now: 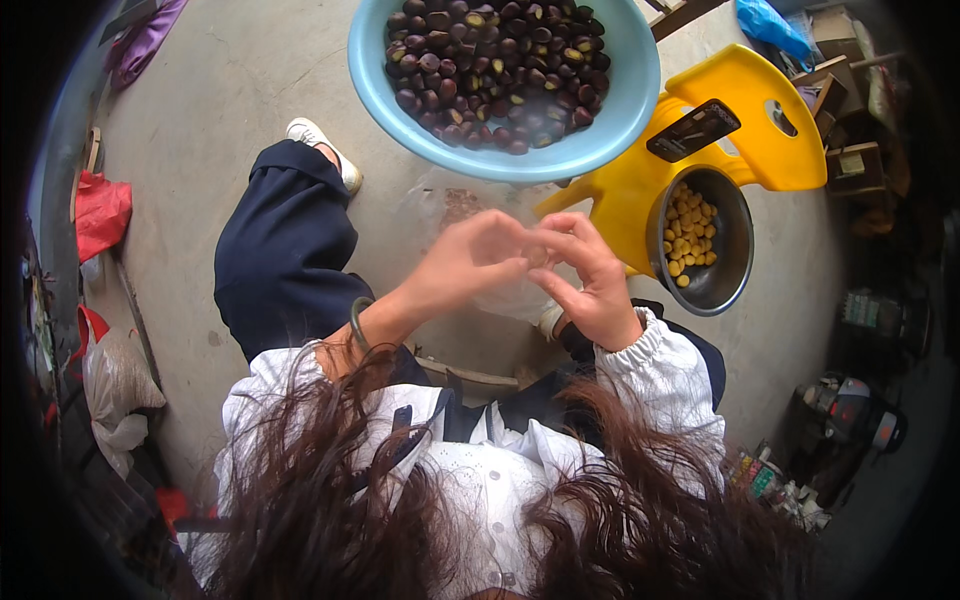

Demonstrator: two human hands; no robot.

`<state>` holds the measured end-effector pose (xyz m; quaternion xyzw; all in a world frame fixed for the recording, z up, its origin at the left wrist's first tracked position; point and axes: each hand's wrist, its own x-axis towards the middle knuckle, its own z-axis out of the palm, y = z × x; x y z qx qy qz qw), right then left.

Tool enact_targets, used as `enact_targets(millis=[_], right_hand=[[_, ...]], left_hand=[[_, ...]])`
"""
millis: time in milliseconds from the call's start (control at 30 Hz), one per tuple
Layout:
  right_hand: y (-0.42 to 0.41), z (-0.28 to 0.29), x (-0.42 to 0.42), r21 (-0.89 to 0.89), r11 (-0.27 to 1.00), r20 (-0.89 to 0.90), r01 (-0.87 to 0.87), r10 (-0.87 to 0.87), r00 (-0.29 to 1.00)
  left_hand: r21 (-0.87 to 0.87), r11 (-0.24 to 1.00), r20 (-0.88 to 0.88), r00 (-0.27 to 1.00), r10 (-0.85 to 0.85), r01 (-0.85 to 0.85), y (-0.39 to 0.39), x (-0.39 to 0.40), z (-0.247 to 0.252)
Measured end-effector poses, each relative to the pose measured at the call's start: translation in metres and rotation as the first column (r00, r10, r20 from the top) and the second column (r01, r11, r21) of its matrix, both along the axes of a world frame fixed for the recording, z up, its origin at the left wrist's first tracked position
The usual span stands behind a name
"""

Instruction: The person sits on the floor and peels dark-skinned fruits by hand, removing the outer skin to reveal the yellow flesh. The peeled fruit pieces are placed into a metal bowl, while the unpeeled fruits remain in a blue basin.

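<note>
Both hands meet in the middle of the view, above a clear plastic bag [495, 296] on the floor. My left hand [472, 255], with a bangle on its wrist, and my right hand [581, 270] pinch a small roundish brown piece [535, 256] between their fingertips, likely a chestnut; haze blurs it. Beyond them stands a light-blue plastic basin [502, 169] holding many dark brown chestnuts [480, 67], several with cut, pale patches. At the right, a steel bowl [724, 289] holds peeled yellow chestnuts [686, 229].
A yellow plastic chair [622, 195] stands at the right, a dark phone [694, 130] on it, beside the steel bowl. A wooden bar [469, 373] lies low between my legs. Bags [120, 375] line the left side; boxes and tools [855, 412] line the right.
</note>
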<state>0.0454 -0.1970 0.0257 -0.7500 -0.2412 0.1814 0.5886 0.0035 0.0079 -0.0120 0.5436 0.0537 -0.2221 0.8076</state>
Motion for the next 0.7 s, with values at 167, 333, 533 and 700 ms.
enact_targets(millis=[167,333,533,700], right_hand=[[-0.002,0.003,-0.002,-0.155,0.985,0.140,-0.070,0.092,0.986],[0.009,0.004,-0.013,-0.211,0.976,0.353,0.044,0.034,0.935],[0.009,0.006,-0.011,-0.172,0.985,0.429,0.023,0.054,0.902],[0.009,0.007,-0.014,-0.150,0.988,0.373,0.028,0.030,0.927]], left_hand=[[0.093,0.992,0.107,0.990,-0.093,0.083,-0.001,-0.001,-0.008],[0.221,0.974,0.157,0.984,-0.078,0.042,-0.005,-0.002,-0.010],[0.148,0.989,0.188,0.982,-0.028,0.000,-0.005,0.000,0.003],[0.087,0.996,0.120,0.992,-0.038,0.027,-0.004,-0.003,0.002]])
